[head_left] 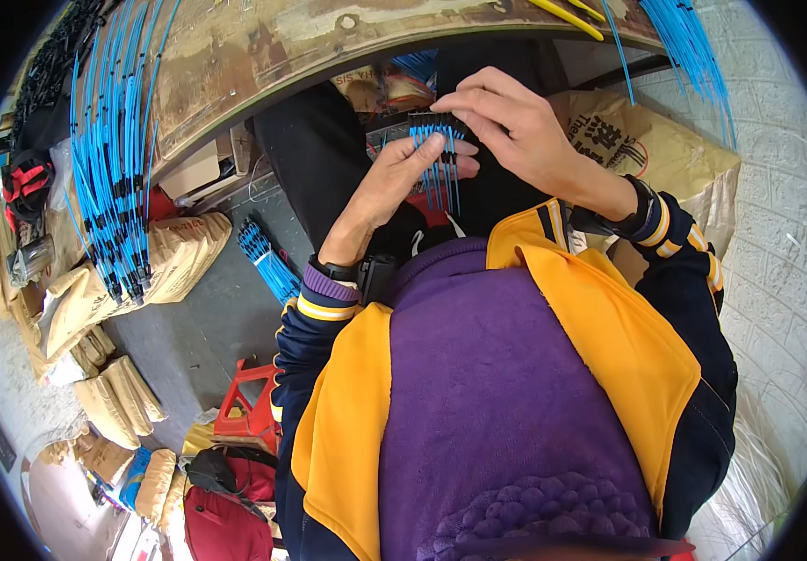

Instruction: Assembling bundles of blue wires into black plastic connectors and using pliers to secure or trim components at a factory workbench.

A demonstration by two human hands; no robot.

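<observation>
Between the thumb and fingers of my left hand (392, 179) is a fanned row of short blue wires (447, 192) with black end pieces along the top. The thumb presses across the front, and the fingers lie behind. My right hand (516, 122) comes over from the right, its thumb and forefinger pinched at the black upper ends. Whatever those fingertips hold is too small and covered to tell. Both hands are above my lap, just below the edge of the wooden table (235, 56).
Long blue wires with black fittings (123, 178) hang off the table's left side, and more blue wires (689, 56) hang at the right. Yellow-handled pliers (567, 17) lie at the table edge. A tied blue bundle (268, 262), a red stool (252, 402) and paper sacks (174, 257) stand left.
</observation>
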